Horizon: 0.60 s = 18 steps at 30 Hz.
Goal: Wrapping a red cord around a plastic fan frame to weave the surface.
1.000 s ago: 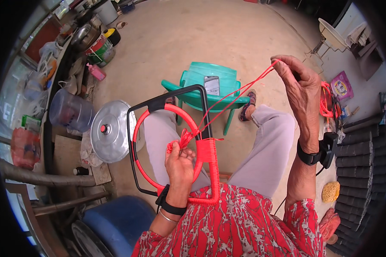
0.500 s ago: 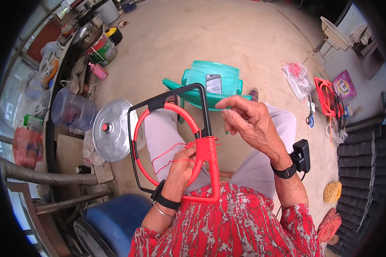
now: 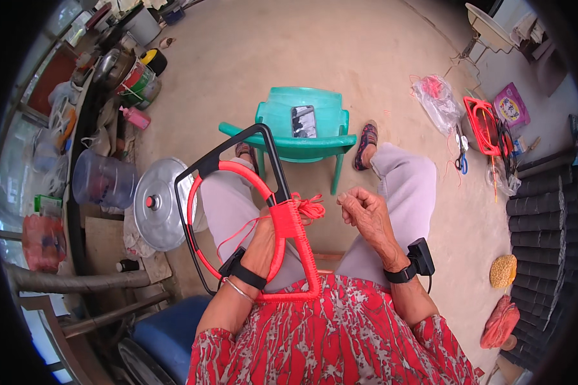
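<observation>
A black frame [image 3: 273, 151] with a ring inside it leans across my lap. Red cord covers most of the ring and tightly wraps the frame's near side [image 3: 309, 269]. My left hand [image 3: 264, 232] reaches through the ring, partly hidden behind the red-wrapped bar. Its fingers come out on the far side, closed around a looped bundle of red cord [image 3: 310, 206]. A loose red strand hangs inside the ring. My right hand [image 3: 366, 219] is just right of the bundle and apart from it, thumb and fingers pinched together; whatever they hold, if anything, is too small to make out.
A green plastic chair [image 3: 305, 144] stands ahead with a phone [image 3: 304, 122] on it. To the left are a metal lid [image 3: 164, 221], a clear water jug [image 3: 103, 179] and a blue barrel [image 3: 164, 337]. Scissors [image 3: 461, 160] and another red-wrapped frame [image 3: 480, 122] lie right.
The red cord bundle has come out to the right of the wrapped bar with my left fingers. My right hand has dropped lower, its pointing finger now curled into a pinch.
</observation>
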Each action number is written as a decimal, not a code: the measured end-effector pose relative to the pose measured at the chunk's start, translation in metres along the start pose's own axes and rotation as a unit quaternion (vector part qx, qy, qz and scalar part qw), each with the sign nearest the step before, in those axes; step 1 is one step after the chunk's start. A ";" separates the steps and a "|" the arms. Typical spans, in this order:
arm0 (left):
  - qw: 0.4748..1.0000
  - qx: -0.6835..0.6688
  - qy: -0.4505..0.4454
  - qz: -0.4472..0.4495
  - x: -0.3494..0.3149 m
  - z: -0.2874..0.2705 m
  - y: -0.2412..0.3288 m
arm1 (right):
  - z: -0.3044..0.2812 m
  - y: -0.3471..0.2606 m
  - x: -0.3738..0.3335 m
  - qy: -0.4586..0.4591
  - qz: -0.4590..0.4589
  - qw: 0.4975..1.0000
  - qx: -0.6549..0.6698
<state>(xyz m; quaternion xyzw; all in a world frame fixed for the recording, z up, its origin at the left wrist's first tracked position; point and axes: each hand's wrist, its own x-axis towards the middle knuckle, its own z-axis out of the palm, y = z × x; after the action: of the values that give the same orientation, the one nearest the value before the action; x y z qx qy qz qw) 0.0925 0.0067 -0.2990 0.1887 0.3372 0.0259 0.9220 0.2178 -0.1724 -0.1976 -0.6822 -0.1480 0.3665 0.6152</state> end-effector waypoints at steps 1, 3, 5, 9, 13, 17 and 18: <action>0.995 0.082 0.011 0.062 -0.009 0.012 0.000 | -0.001 -0.004 0.004 0.016 -0.020 1.000 0.005; 0.978 0.166 0.021 0.122 -0.015 0.026 0.001 | 0.001 -0.005 0.011 0.034 -0.069 0.997 0.004; 0.983 0.115 0.086 0.115 -0.015 0.033 0.004 | 0.003 -0.010 0.010 0.049 -0.120 0.992 0.001; 0.982 0.156 0.062 0.082 -0.022 0.028 0.001 | 0.013 -0.007 0.006 -0.041 -0.301 0.934 -0.189; 0.994 0.103 -0.028 -0.007 -0.023 0.038 -0.003 | 0.022 0.004 0.006 -0.047 -0.375 0.849 -0.368; 0.980 0.185 -0.064 -0.027 -0.016 0.031 -0.008 | 0.015 0.014 0.010 -0.020 -0.356 0.830 -0.429; 0.980 0.187 -0.064 -0.030 -0.019 0.036 -0.007 | 0.009 0.019 0.012 -0.018 -0.354 0.832 -0.428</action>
<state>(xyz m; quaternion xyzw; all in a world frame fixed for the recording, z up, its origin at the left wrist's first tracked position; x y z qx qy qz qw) 0.0996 -0.0150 -0.2650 0.3487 0.2822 -0.0776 0.8903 0.2155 -0.1620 -0.2187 -0.7717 -0.5318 0.0360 0.3469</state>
